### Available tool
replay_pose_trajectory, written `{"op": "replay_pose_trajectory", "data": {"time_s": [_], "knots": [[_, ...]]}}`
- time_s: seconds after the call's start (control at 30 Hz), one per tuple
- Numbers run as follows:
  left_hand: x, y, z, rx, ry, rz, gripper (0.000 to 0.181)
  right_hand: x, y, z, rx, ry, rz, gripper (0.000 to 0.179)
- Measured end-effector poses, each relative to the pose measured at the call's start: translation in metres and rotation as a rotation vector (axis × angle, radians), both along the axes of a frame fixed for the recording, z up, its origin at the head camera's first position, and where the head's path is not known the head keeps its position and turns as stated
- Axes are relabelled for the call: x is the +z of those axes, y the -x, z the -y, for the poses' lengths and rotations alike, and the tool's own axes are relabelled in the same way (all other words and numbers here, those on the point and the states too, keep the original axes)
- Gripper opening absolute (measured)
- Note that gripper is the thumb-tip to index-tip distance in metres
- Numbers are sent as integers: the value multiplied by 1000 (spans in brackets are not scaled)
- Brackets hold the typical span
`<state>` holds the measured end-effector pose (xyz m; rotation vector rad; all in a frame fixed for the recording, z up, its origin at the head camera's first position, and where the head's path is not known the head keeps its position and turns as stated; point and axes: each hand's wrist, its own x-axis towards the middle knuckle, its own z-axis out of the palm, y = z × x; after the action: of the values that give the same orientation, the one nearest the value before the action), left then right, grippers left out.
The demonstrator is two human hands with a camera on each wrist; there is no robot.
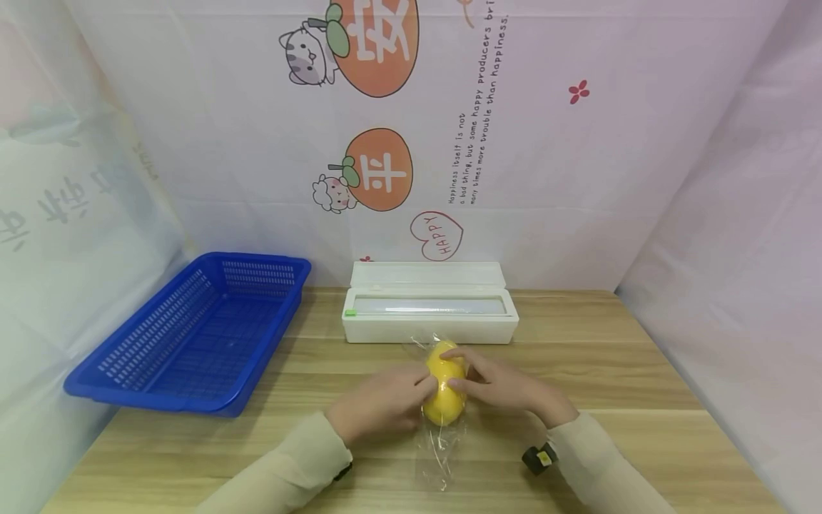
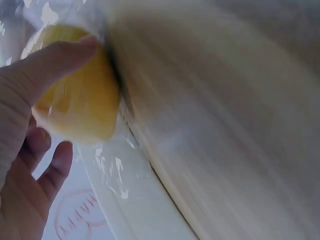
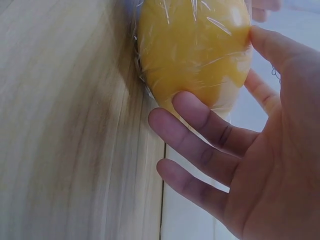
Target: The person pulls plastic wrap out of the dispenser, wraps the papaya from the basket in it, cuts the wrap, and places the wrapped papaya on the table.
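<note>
A smooth yellow fruit [image 1: 446,408], oval and covered in clear plastic wrap, is between my two hands above the table; its exact kind is unclear. My left hand [image 1: 385,400] holds its left side. In the left wrist view the left thumb [image 2: 65,57] lies across the fruit [image 2: 85,105], while other fingers curl below it. From the right, my right hand [image 1: 504,385] holds the fruit with thumb and fingertips; several of its fingers [image 3: 200,150] are spread in the right wrist view. Loose plastic wrap [image 1: 439,457] trails toward me.
Behind the hands stands a white cling-film dispenser box [image 1: 430,330], its lid [image 1: 429,275] raised and a roll visible inside. A blue plastic basket [image 1: 218,335] is on the left. Printed cloth [image 1: 546,178] hangs around the wooden table [image 1: 610,385].
</note>
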<state>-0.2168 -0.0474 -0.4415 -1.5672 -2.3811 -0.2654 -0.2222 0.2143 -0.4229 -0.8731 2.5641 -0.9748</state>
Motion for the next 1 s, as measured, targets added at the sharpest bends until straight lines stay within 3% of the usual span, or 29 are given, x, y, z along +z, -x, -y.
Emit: {"op": "replay_pose_trajectory", "data": {"time_s": [0.07, 0.13, 0.3, 0.4, 0.5, 0.67, 0.73, 0.9, 1.0], "knots": [[-1, -4, -4, -24, 10, -76, 44, 0, 0, 0, 1, -1, -2, 50], [-2, -7, -8, -50, 4, -101, 47, 0, 0, -1, 3, 0, -3, 50], [-3, -10, -11, -124, -52, -69, 33, 0, 0, -1, 13, 12, 5, 50], [-4, -8, -10, -126, -99, -12, 20, 0, 0, -1, 10, 14, 7, 50], [-3, -4, -9, -89, -165, 112, 21, -1, 0, -2, 0, 6, 11, 50], [-3, 4, -7, -7, -331, 464, 36, -2, 1, -3, -3, 5, 22, 50], [-3, 7, -8, 11, -385, 566, 42, -3, 1, -3, 1, 4, 20, 50], [-5, 10, -8, 17, -430, 660, 42, -3, 3, -8, 48, 32, 33, 51], [-6, 10, -8, 22, -445, 699, 38, -4, 5, -13, 120, 85, 69, 61]]}}
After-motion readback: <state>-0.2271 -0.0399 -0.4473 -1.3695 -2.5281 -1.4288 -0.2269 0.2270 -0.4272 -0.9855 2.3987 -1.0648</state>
